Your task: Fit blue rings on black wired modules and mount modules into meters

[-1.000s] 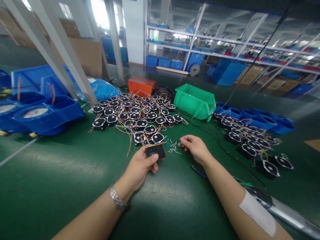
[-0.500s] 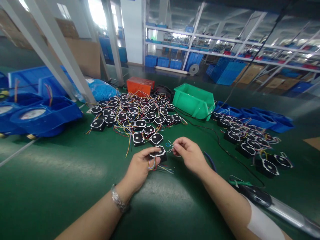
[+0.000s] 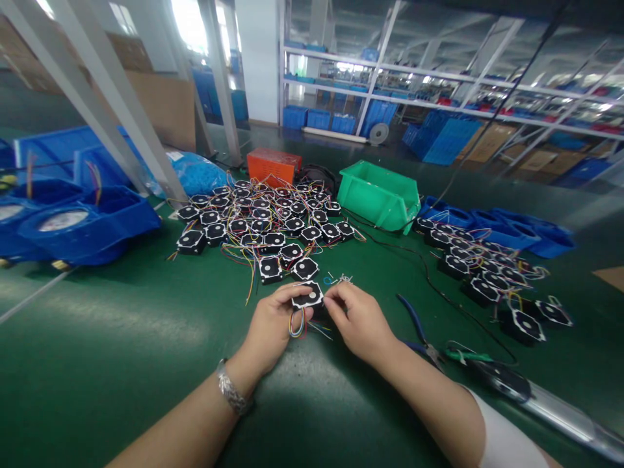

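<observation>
Left hand (image 3: 270, 328) grips a black, boxy unit with a white-edged face and pale round centre (image 3: 308, 297); face up, held just above the shiny green work surface (image 3: 195, 390). A loop of thin multicoloured wires (image 3: 296, 325) hangs on its near side.

Right hand (image 3: 358, 322): fingers curled in at the unit's right edge. Cannot tell whether the fingertips pinch anything or touch the unit.

Step in hand, as I judge it: fine fingertip work at that right edge, left hand serving as clamp. Next move seems to call for a steady unit, precise placing at the corner, wires kept clear.

Just beyond the right hand: small loose silvery screw-like pieces (image 3: 345, 279), with a thin blue ring (image 3: 327, 281) to their left. Right, nearer: blue-handled metal pliers (image 3: 414, 318), then a silver-and-black cylindrical tool (image 3: 560, 406). Far side: a spread of similar black, white-edged wired units (image 3: 274, 241), then an open green plastic bin (image 3: 373, 198) to their right.
</observation>
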Demonstrator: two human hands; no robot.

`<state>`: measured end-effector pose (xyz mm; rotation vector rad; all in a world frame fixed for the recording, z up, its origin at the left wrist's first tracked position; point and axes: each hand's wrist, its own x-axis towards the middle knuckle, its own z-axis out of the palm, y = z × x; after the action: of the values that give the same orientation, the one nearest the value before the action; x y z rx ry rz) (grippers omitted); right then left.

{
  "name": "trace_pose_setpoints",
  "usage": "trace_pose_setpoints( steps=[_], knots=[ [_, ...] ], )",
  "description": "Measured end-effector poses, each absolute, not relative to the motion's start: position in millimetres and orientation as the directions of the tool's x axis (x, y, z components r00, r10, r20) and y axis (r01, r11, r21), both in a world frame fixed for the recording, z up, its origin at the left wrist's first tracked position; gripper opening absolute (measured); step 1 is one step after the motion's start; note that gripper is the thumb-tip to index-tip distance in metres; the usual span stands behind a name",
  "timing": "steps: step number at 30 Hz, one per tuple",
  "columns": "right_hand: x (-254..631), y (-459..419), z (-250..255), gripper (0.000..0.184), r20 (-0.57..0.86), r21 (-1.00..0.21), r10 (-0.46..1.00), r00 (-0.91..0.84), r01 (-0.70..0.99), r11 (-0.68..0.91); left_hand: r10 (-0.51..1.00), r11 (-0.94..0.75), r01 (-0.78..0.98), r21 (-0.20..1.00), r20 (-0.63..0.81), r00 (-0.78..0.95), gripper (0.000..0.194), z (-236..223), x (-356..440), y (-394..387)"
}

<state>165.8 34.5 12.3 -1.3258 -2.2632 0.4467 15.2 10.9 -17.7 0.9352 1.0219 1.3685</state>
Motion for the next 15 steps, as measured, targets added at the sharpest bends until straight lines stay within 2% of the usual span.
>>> trace_pose_setpoints(
  steps=[3, 5, 7, 10, 12, 15],
  knots=[
    [166, 31, 10, 0.016, 0.329, -0.391, 0.814, -0.479, 0.715, 0.579, 0.994, 0.074, -0.398, 0.914, -0.1, -0.044, 0.03, -17, 16, 11],
    [167, 32, 10, 0.016, 0.364, -0.419, 0.788, -0.497, 0.668, 0.615, 0.99, 0.101, -0.456, 0.884, -0.134, -0.041, 0.031, -16, 16, 12],
    [168, 34, 11, 0.014, 0.347, -0.585, 0.841, -0.415, 0.605, 0.54, 0.99, 0.098, -0.492, 0.865, -0.137, -0.043, 0.03, -13, 15, 11],
    [169, 41, 14, 0.014, 0.186, -0.871, 0.961, -0.205, 0.418, 0.258, 0.993, 0.114, -0.55, 0.827, -0.115, 0.033, 0.029, -9, 14, 9],
    [169, 46, 14, 0.017, 0.098, -0.946, 0.985, -0.141, 0.293, 0.136, 0.986, 0.163, -0.593, 0.788, -0.105, 0.132, 0.03, -7, 13, 7],
    [168, 48, 12, 0.023, 0.032, -0.982, 0.991, -0.133, 0.179, 0.056, 0.966, 0.23, -0.619, 0.751, -0.1, 0.237, 0.031, -7, 12, 5]
  ],
)
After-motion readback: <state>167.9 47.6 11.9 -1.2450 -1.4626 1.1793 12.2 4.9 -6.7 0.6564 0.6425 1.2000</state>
